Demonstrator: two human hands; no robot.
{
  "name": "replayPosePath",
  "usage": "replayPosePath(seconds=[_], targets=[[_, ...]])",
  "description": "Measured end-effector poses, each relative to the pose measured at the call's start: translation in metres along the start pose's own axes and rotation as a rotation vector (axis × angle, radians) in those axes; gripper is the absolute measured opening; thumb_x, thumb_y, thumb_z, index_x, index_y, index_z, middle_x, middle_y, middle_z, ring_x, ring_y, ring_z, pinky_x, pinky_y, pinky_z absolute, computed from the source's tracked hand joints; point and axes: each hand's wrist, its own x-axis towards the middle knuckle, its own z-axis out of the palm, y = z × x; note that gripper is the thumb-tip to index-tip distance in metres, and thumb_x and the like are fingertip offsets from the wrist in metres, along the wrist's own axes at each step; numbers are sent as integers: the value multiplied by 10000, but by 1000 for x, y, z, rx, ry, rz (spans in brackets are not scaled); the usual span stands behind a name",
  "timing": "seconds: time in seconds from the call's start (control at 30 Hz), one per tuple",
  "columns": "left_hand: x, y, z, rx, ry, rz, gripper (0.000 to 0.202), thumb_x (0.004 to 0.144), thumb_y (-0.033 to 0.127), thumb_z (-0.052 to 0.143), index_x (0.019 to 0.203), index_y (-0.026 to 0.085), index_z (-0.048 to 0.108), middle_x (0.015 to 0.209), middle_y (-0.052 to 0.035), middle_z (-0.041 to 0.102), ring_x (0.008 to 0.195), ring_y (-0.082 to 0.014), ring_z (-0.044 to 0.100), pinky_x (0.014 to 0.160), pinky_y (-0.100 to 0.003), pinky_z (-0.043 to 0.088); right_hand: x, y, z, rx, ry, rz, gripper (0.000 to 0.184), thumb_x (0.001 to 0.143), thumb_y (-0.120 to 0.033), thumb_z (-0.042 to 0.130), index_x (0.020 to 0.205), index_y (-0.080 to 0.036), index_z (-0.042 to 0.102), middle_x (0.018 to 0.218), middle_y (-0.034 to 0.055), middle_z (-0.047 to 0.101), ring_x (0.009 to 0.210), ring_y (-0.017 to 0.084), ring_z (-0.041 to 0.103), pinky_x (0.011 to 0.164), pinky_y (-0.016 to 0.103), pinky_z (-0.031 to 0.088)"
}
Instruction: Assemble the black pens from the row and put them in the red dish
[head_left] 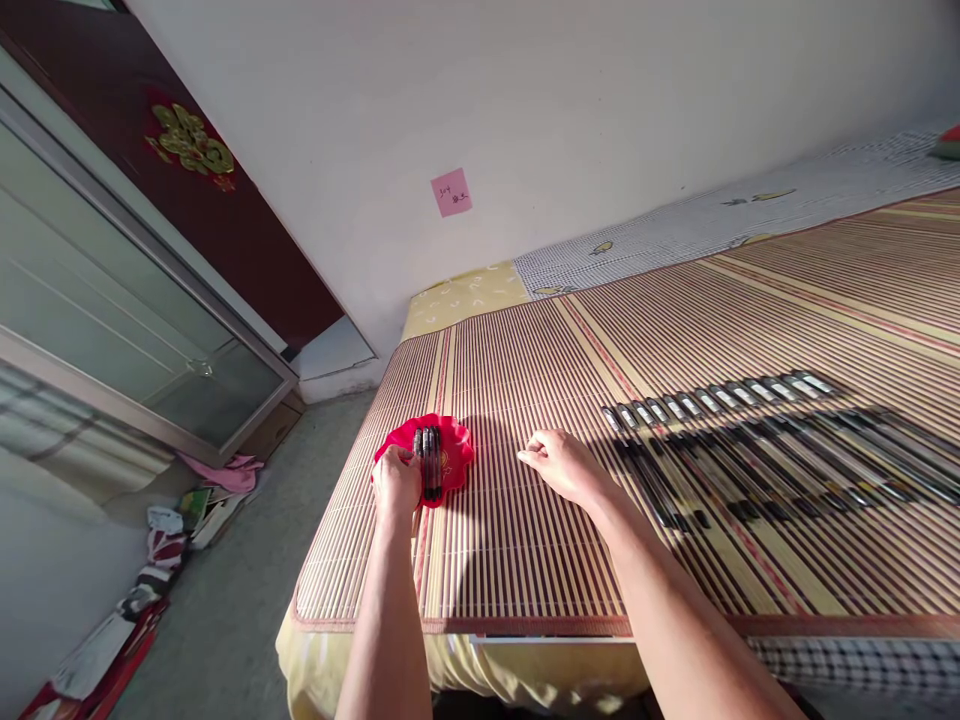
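Several pens [429, 468] on red dish [454, 452], left hand [397, 481] close

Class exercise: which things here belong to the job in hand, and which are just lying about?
Likely in the job: red dish; dark pen-like pieces in it; short pieces and long rods on the mat.
Just about: pink wall note; gold door ornament; pink cloth.

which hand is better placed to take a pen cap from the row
Probably the right hand: it is nearer the row of black pen caps; the left hand is at the red scalloped dish.
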Motion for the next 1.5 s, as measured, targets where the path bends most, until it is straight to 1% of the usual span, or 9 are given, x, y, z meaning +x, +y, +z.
replayPosePath(seconds=[0.2, 0.3, 0.43, 0.53, 0.63, 0.77, 0.9, 1.1, 1.5], targets=[[-16, 10, -21, -90, 118, 31, 169, 904, 289, 623, 748, 232, 587, 706, -13, 680, 721, -229, 646, 701, -329, 449, 2, 4, 2, -2, 4, -24, 247, 969, -261, 684, 745, -192, 609, 770, 41, 722, 655, 173, 647, 620, 302, 422], [-37, 15, -31, -152, 200, 37, 224, 944, 366, 567, 773, 226, 605, 686, -12, 667, 675, -216, 617, 676, -325, 433, 4, 4, 1, -9, -20, -8, 264, 982, -258, 666, 734, -197, 603, 727, 33, 705, 627, 176, 634, 596, 305, 406], [-67, 21, -29, -295, 273, 20, 270, 957, 397, 556, 756, 224, 603, 675, -16, 667, 640, -208, 616, 645, -318, 434, 3, 3, 1, -3, -29, 15, 289, 981, -255, 655, 709, -204, 571, 727, 28, 699, 636, 175, 640, 597, 301, 405], [-72, 23, -25, -108, 192, -10, 225, 969, 368, 580, 808, 219, 631, 783, -41, 724, 736, -231, 665, 714, -337, 456, 3, 4, 1, -8, -26, 18, 285, 974, -267, 655, 711, -206, 564, 737, 28, 703, 646, 176, 646, 608, 302, 411], [-60, 21, -27, 75, 72, -28, 176, 952, 343, 638, 833, 217, 668, 828, -64, 740, 822, -275, 689, 757, -367, 461, 3, 5, 2, -7, -12, 5, 246, 963, -270, 660, 738, -202, 590, 745, 26, 704, 666, 177, 651, 624, 301, 418], [-42, 18, -29, 152, -6, -30, 164, 936, 331, 680, 824, 211, 692, 821, -82, 743, 859, -302, 708, 762, -381, 468, 4, 6, 4, 0, -8, 9, 251, 958, -277, 669, 733, -199, 587, 732, 19, 692, 642, 164, 630, 611, 294, 406], [-40, 20, -25, 218, -63, -27, 154, 927, 333, 697, 855, 197, 709, 888, -109, 764, 922, -312, 725, 781, -381, 487, 4, 5, 4, 13, -5, 10, 255, 956, -262, 670, 727, -199, 578, 750, 23, 698, 648, 159, 632, 614, 289, 404], [-42, 24, -20, 281, -101, -24, 179, 945, 338, 664, 921, 175, 735, 979, -146, 781, 1007, -335, 735, 820, -395, 514, 4, 4, 3, 12, -6, 8, 261, 954, -263, 674, 720, -203, 574, 742, 23, 699, 652, 166, 642, 612, 291, 402], [-41, 27, -20, 298, -99, -44, 168, 942, 309, 647, 931, 168, 739, 980, -158, 784, 1008, -338, 742, 828, -399, 534, 5, 6, 4, 3, 5, -2, 246, 955, -280, 683, 737, -195, 608, 790, 40, 720, 670, 170, 653, 613, 292, 414]])
